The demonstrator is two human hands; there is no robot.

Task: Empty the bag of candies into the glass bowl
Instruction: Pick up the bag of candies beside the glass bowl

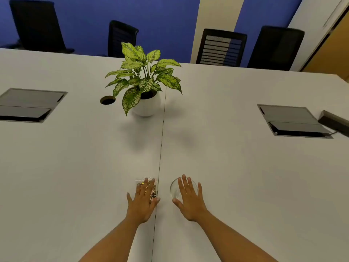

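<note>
A small clear bag of candies (153,192) with gold wrappers lies on the white table (75,167), just left of the table's centre seam. My left hand (141,203) is spread flat over it, fingers apart, covering most of the bag. Right of the seam stands a clear glass bowl (174,188), which looks empty. My right hand (188,201) hovers over the bowl with fingers spread, hiding its right half. Whether either hand touches the thing under it, I cannot tell.
A potted plant (145,86) in a white pot stands further back near the seam. A round cable hole (107,100) and two grey cable hatches (30,104) (292,121) are set in the table. A dark box (334,122) sits at the right edge. Office chairs (221,47) line the far side.
</note>
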